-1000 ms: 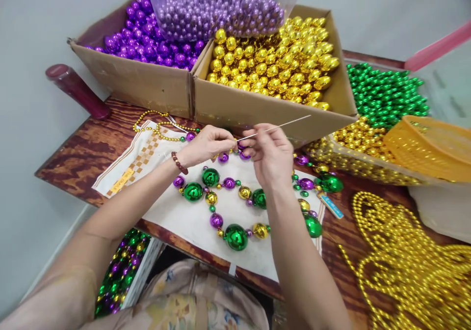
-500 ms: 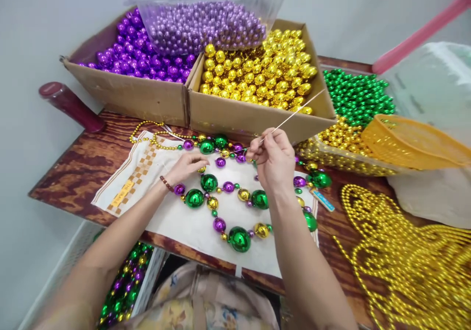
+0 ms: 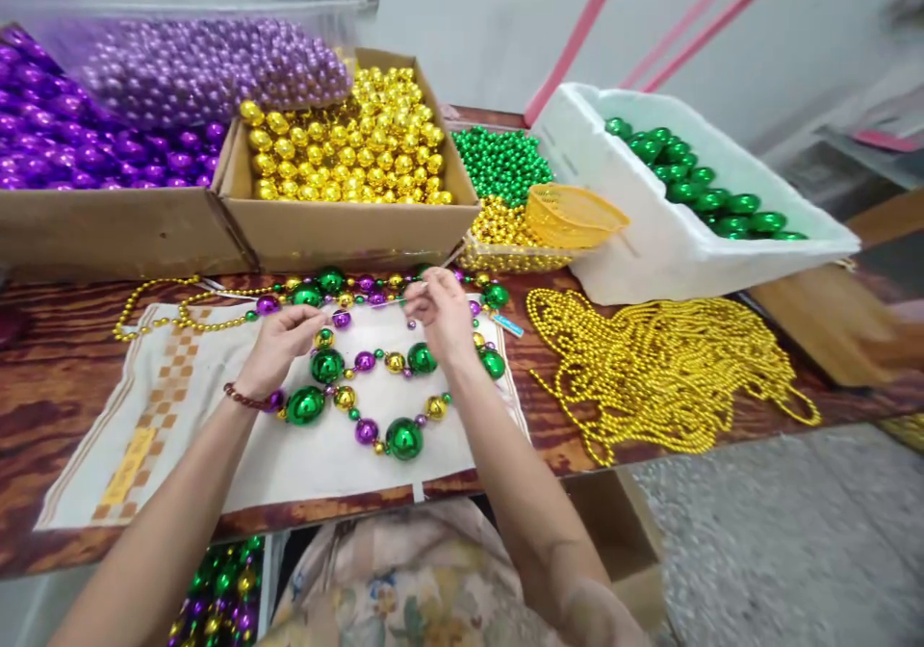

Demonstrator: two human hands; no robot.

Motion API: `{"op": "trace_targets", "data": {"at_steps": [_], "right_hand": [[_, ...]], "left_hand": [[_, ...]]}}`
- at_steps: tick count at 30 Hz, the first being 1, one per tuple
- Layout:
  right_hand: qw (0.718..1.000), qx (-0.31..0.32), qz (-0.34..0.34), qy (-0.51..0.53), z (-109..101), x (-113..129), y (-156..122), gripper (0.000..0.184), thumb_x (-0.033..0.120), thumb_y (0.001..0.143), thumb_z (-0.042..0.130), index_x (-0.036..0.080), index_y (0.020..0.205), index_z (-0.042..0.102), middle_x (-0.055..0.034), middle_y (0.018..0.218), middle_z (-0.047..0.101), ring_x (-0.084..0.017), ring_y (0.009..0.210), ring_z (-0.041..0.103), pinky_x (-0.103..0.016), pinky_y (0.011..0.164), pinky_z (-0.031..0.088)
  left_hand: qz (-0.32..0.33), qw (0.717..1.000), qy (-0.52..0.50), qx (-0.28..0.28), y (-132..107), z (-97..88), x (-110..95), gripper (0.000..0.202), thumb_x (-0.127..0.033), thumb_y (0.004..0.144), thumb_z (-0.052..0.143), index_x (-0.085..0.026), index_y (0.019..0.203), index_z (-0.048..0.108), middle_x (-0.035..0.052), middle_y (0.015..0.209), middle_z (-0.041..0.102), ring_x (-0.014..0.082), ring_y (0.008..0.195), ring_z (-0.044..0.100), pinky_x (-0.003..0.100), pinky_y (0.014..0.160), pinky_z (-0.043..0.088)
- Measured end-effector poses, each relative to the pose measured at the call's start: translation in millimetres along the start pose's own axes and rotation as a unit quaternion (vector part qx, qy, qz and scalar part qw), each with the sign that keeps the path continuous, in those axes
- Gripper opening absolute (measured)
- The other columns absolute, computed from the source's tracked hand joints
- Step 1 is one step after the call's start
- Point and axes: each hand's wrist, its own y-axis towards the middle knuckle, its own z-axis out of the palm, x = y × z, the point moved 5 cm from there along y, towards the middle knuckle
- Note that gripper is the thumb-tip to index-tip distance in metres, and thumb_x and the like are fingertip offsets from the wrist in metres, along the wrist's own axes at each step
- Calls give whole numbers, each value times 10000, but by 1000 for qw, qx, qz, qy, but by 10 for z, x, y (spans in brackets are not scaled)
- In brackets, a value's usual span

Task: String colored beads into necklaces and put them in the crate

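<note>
My left hand (image 3: 283, 341), with a bracelet at its wrist, is closed in a pinch on a thin pale string (image 3: 372, 304) above the cloth. The string runs across to my right hand (image 3: 439, 312), whose fingers are also pinched on it. A purple bead (image 3: 342, 319) is close to the left fingertips; I cannot tell whether it is threaded. Below both hands, a bead garland (image 3: 366, 430) of green, purple and gold balls lies in loops on the white cloth (image 3: 274, 469). Another beaded strand (image 3: 307, 295) stretches along the cloth's far edge.
Cardboard boxes of purple beads (image 3: 108, 161) and gold beads (image 3: 346, 161) stand behind. Farther right are small green beads (image 3: 501, 161), an orange basket (image 3: 574, 216) and a white foam box (image 3: 577, 175) with green balls. Gold bead chains (image 3: 664, 368) cover the table's right part.
The view has swung to the right, showing the foam box's green balls. My left fingers have closed on the string, and less of its free end shows beyond my right hand.
</note>
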Motion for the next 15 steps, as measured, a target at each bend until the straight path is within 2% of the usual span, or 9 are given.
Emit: {"op": "trace_targets", "data": {"at_steps": [1, 2, 3, 4, 6, 8, 10, 12, 15], "right_hand": [[996, -35, -12, -77, -290, 90, -21, 302, 530, 881, 563, 250, 949, 472, 26, 755, 687, -111, 538, 627, -203, 492, 472], [979, -68, -19, -193, -594, 187, -62, 285, 523, 922, 481, 244, 978, 497, -6, 831, 713, -125, 586, 649, -219, 515, 482], [933, -82, -15, -349, -883, 278, -117, 288, 485, 962, 399, 234, 1011, 533, -34, 921, 729, -136, 657, 670, -232, 560, 498], [857, -74, 0, -510, -1147, 352, -183, 310, 440, 980, 348, 231, 1019, 574, -40, 979, 735, -144, 741, 686, -240, 617, 510], [797, -67, 35, -599, -1636, 467, -336, 237, 355, 910, 489, 208, 914, 675, -63, 948, 749, -201, 855, 688, -273, 703, 504], [739, -68, 79, -666, -2006, 544, -478, 200, 289, 861, 546, 217, 847, 732, -68, 886, 760, -234, 872, 687, -290, 717, 481], [681, -66, 122, -719, -2238, 560, -560, 199, 237, 833, 564, 218, 809, 760, -89, 855, 764, -257, 847, 692, -304, 693, 462], [634, -51, 154, -756, -2354, 507, -570, 207, 216, 825, 569, 224, 815, 776, -102, 856, 767, -263, 827, 699, -304, 669, 452], [602, -8, 172, -780, -2406, 347, -510, 207, 270, 842, 580, 241, 852, 785, -108, 871, 769, -278, 818, 708, -312, 645, 458]], "left_hand": [[-8, 1000, 1, -11, 2, -30, 39, 265, -398, 734, 766, -142, 767, 702, -54, 517, 399, 42, 454, 271, 185, 430, 176], [-14, 1000, 3, -22, 0, -60, 68, 269, -397, 723, 768, -140, 765, 700, -59, 508, 381, 42, 450, 259, 187, 429, 167], [-19, 999, 6, -33, -6, -84, 86, 270, -394, 715, 770, -139, 763, 696, -62, 505, 373, 41, 448, 250, 188, 429, 159], [-21, 999, 9, -43, -14, -98, 93, 268, -389, 709, 770, -139, 762, 692, -64, 504, 369, 40, 448, 244, 188, 429, 151], [-20, 998, 12, -53, -33, -97, 81, 257, -380, 707, 765, -142, 762, 682, -67, 501, 365, 39, 445, 238, 187, 429, 145], [-10, 998, 19, -52, -53, -64, 52, 242, -374, 720, 752, -148, 751, 672, -62, 498, 386, 46, 446, 272, 187, 430, 182], [9, 998, 35, -46, -74, -25, 27, 225, -367, 742, 732, -152, 734, 664, -47, 500, 432, 59, 460, 337, 191, 446, 255], [27, 997, 57, -49, -95, -4, 17, 212, -356, 761, 715, -153, 724, 666, -32, 510, 478, 71, 481, 392, 198, 474, 314], [40, 994, 72, -76, -125, -16, 18, 197, -347, 768, 707, -152, 748, 685, -26, 527, 513, 77, 497, 428, 202, 491, 345]]}}
